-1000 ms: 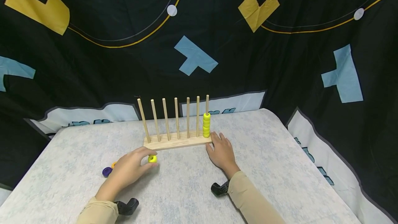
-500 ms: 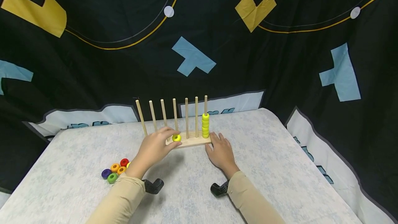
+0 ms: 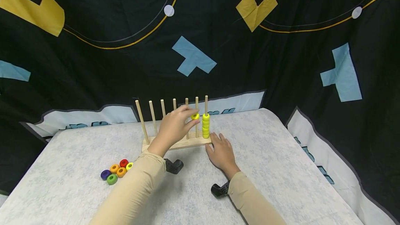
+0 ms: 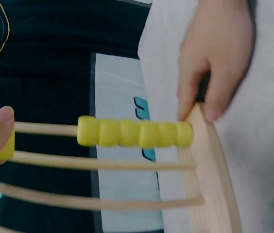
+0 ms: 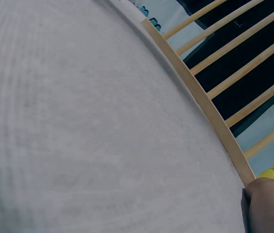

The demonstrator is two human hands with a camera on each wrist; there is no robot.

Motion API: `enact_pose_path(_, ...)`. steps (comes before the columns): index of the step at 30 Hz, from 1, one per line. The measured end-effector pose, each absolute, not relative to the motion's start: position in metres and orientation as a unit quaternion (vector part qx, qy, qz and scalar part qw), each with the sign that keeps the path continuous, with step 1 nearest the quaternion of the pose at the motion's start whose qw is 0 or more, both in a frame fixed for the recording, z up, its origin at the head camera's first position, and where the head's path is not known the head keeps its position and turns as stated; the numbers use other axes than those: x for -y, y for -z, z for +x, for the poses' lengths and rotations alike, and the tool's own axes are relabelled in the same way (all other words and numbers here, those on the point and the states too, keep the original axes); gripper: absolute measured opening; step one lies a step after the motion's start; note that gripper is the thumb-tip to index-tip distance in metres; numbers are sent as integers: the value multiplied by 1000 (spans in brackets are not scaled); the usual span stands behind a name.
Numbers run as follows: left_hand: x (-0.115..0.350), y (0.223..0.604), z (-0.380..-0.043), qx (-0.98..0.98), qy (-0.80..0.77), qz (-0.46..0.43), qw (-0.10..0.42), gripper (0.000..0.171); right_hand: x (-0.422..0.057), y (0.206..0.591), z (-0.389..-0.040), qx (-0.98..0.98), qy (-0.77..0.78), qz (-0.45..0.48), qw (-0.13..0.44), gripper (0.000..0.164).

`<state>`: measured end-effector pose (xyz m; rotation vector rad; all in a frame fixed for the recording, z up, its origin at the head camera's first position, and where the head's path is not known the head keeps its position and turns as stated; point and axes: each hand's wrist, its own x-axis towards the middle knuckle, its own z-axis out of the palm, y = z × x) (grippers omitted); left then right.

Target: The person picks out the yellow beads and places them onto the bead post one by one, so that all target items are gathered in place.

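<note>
A wooden peg rack (image 3: 190, 143) stands on the table with a row of upright pegs. Its rightmost peg carries a stack of yellow beads (image 3: 206, 126). My left hand (image 3: 172, 127) pinches one yellow bead (image 3: 195, 116) between thumb and fingers, in front of the upper part of the peg beside that stack. In the left wrist view the pinched bead (image 4: 6, 145) is near the peg tips; whether a peg runs into its hole cannot be told. My right hand (image 3: 222, 153) grips the rack's right end, thumb on the front edge, as the left wrist view shows.
Loose beads lie on the table at left: purple (image 3: 106, 174), green (image 3: 112, 178), orange (image 3: 121, 172), red (image 3: 124, 163) and yellow (image 3: 129, 166). A dark curtain (image 3: 140, 72) hangs behind the table. My left forearm passes close to the beads.
My left hand has carried the yellow bead from the table left of centre, rightward and up to the right-hand pegs. The loose beads have come into view. My right hand stays on the rack.
</note>
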<state>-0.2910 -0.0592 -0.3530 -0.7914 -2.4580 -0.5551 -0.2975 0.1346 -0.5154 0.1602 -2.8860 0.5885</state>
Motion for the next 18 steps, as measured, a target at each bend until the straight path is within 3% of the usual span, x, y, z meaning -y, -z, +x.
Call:
enact_pose_path(7,34,338,-302,898,222,-263,273,43,-136,517,-299,973,-197,57,104,60)
enact_pose_path(18,12,329,-321,873,249,-234,347,36,-136,519,-300,973,-200,56,105,60)
